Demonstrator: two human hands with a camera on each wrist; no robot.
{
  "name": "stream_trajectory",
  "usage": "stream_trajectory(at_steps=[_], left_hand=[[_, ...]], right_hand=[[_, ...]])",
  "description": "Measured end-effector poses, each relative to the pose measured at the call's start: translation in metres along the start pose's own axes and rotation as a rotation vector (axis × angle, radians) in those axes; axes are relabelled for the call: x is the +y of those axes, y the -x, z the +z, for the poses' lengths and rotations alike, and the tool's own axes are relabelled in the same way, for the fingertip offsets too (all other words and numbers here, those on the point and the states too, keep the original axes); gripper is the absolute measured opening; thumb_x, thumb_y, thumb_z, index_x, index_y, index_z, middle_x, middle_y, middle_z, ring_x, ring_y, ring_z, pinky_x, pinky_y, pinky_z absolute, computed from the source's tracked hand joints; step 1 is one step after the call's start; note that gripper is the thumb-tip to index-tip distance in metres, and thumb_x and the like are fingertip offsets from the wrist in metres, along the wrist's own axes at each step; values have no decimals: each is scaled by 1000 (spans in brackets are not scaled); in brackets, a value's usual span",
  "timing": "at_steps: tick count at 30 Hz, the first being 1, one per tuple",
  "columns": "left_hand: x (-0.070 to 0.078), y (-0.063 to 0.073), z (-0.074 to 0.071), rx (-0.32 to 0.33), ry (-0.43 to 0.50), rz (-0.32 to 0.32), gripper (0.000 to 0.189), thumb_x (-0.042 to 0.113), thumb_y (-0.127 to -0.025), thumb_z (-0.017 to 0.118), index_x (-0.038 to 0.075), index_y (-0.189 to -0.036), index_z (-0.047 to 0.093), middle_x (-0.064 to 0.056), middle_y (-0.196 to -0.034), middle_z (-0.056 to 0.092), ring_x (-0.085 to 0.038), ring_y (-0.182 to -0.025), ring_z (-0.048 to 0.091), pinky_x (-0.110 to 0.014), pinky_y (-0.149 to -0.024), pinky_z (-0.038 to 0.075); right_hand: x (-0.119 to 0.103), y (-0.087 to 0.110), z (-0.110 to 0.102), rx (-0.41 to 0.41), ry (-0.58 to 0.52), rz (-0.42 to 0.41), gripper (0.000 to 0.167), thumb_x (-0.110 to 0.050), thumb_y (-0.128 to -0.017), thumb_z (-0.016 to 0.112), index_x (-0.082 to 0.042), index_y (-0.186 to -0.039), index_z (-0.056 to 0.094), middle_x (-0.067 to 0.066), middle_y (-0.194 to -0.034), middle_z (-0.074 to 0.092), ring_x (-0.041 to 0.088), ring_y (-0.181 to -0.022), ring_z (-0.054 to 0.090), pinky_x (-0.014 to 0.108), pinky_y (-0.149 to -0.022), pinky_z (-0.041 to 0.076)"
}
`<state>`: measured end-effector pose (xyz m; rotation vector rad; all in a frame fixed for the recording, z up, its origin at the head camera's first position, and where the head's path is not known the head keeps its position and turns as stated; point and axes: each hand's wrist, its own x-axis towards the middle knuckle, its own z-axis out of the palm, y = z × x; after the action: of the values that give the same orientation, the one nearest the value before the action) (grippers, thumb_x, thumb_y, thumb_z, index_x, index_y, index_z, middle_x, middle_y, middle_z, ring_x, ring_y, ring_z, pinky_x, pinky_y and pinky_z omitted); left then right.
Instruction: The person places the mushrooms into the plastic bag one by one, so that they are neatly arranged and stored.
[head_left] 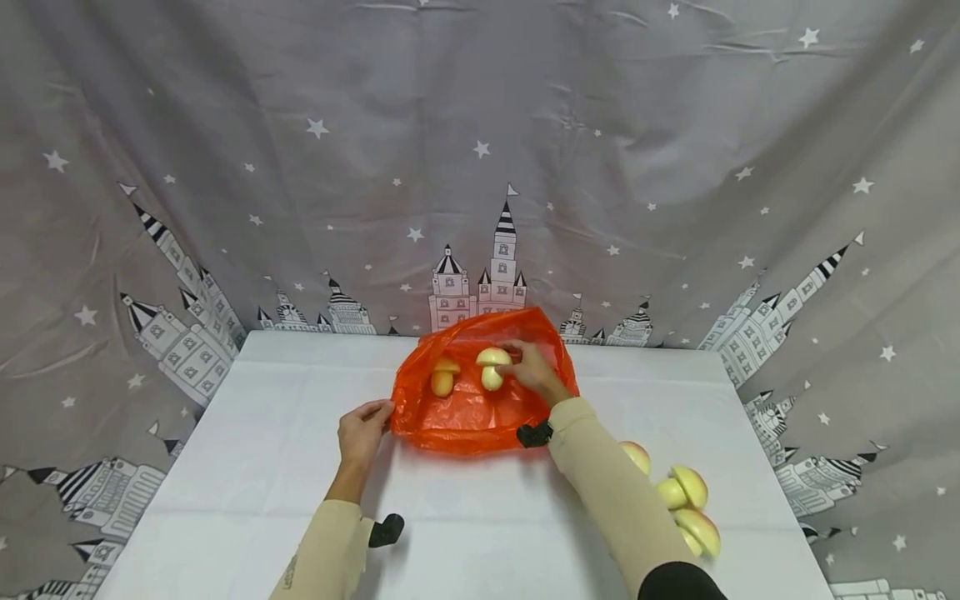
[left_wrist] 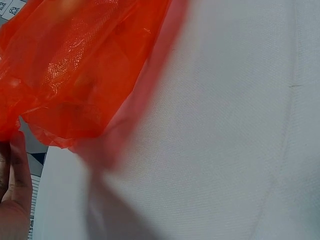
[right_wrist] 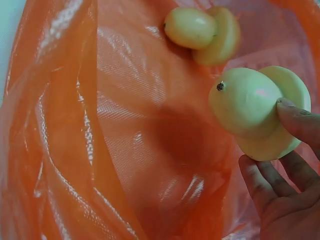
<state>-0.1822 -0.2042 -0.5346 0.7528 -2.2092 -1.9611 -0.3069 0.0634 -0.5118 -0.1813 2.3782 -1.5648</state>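
An orange-red plastic bag lies on the white table with its mouth spread wide. My left hand pinches the bag's left edge; in the left wrist view the fingers meet the gathered plastic. Inside the mouth, my right hand grips a pale yellow-green toy mushroom by thumb and fingers. The right wrist view shows this mushroom with its stem towards the camera, over the bag's inner side. Another toy mushroom lies in the bag to the left of it.
Several more toy mushrooms stand on the table at the right, partly behind my right sleeve. A grey curtain with printed castles and stars hangs behind the table and along both sides.
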Motion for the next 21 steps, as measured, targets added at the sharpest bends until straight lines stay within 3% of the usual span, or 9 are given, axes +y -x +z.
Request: stream_trajectory(at_steps=[8, 13, 21], left_hand=[[0, 0, -2, 5, -15, 3, 29, 16, -96, 61, -6, -114, 66, -20, -111, 65, -7, -81, 62, -13, -71, 53], [-2, -1, -4, 25, 8, 5, 28, 14, -95, 63, -8, -112, 66, -16, -103, 67, -4, -76, 61, -13, -67, 53], [-2, -1, -4, 14, 7, 27, 28, 15, -94, 63, -8, -111, 66, -16, -103, 68, -4, -76, 62, -13, -68, 53]], right_hand=[[6, -12, 10, -14, -3, -42, 50, 2, -87, 68, 1, -134, 53, 17, -133, 54, 32, -115, 55, 42, -100, 47], [8, -18, 20, -21, 7, -68, 47, 3, -86, 67, 2, -132, 55, 17, -132, 56, 32, -115, 55, 41, -98, 48], [8, -17, 32, 0, -9, -54, 46, 4, -87, 66, 2, -131, 55, 18, -129, 56, 33, -113, 56, 44, -98, 48]])
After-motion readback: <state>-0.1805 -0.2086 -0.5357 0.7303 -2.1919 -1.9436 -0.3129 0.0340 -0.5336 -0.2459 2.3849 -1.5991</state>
